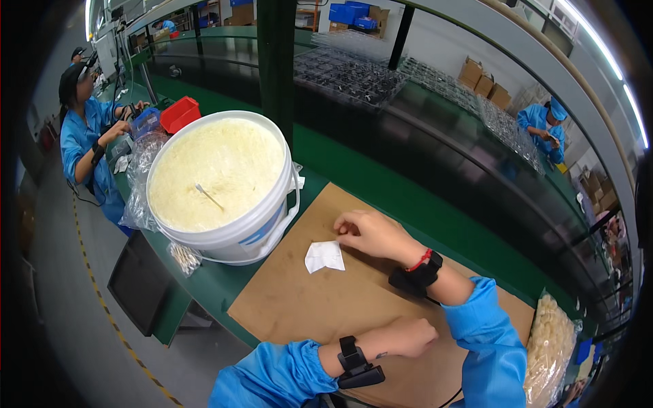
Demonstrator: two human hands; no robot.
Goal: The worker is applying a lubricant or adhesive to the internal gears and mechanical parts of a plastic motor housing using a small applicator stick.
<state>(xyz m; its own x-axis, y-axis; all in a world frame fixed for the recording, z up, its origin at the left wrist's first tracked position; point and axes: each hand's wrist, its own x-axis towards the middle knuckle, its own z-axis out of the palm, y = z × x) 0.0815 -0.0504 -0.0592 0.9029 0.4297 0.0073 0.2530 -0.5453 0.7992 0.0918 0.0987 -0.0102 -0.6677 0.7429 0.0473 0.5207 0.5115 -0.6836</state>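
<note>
My right hand (373,234) hovers over a brown cardboard sheet (299,313), its fingers loosely bent. A gap shows between thumb and forefinger, and I see nothing held there. Just beside its fingertips lies a small folded white paper or cloth (325,257). Lower down, my left hand (411,338) rests closed over the cardboard; its fingers are curled out of sight, so anything inside stays hidden. Up and to the left stands a large white bucket (255,248), filled with a pale yellow material (218,163). A thin cotton swab (209,196) sticks out of that surface.
A clear bag of swabs (183,258) sits by the bucket's base. Behind are crumpled plastic (146,183) and a red bin (180,114). A bag of pale pieces (549,343) lies at right. Beyond runs a dark conveyor (435,122); people in blue work at left and far right.
</note>
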